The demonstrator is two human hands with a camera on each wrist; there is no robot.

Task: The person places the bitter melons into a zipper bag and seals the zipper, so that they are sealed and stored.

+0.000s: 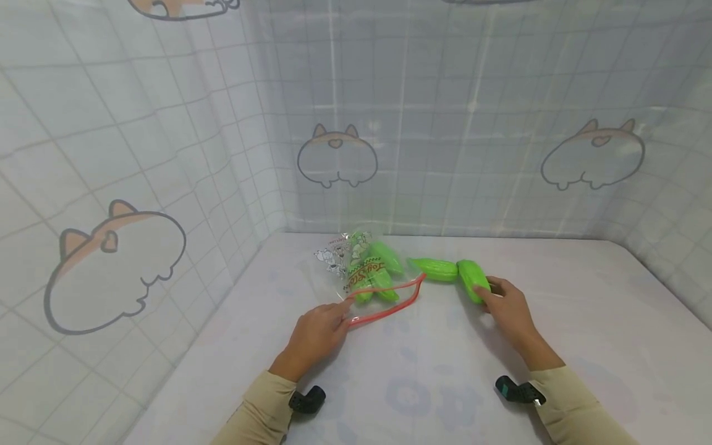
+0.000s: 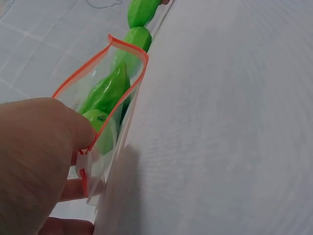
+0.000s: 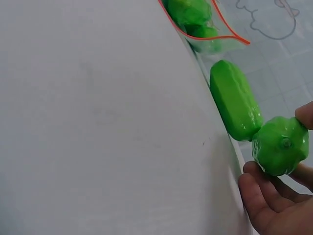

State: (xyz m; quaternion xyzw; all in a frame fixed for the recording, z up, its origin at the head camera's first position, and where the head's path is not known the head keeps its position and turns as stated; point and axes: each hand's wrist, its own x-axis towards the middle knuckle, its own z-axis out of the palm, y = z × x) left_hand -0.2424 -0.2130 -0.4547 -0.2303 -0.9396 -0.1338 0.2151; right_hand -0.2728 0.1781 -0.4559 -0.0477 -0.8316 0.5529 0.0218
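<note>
A clear zip bag (image 1: pixel 386 313) with a red-edged mouth and printed front lies on the table, its mouth spread apart. Several glossy green ridged toy gourds (image 1: pixel 368 279) are inside it. My left hand (image 1: pixel 318 332) pinches the bag's near-left corner by the white slider (image 2: pixel 83 164), seen in the left wrist view. To the right of the bag, my right hand (image 1: pixel 510 309) holds a green gourd (image 1: pixel 471 278) between thumb and fingers. The held gourd meets the blunt end of another green gourd (image 1: pixel 438 269), which lies on the table with its tip toward the bag.
The white table (image 1: pixel 411 371) spreads out in front of both hands. Behind it hangs a tiled-pattern curtain (image 1: pixel 445 185) with cartoon animal drawings, and similar sheets stand at both sides. Dark wrist devices (image 1: pixel 308 400) sit at the sleeves.
</note>
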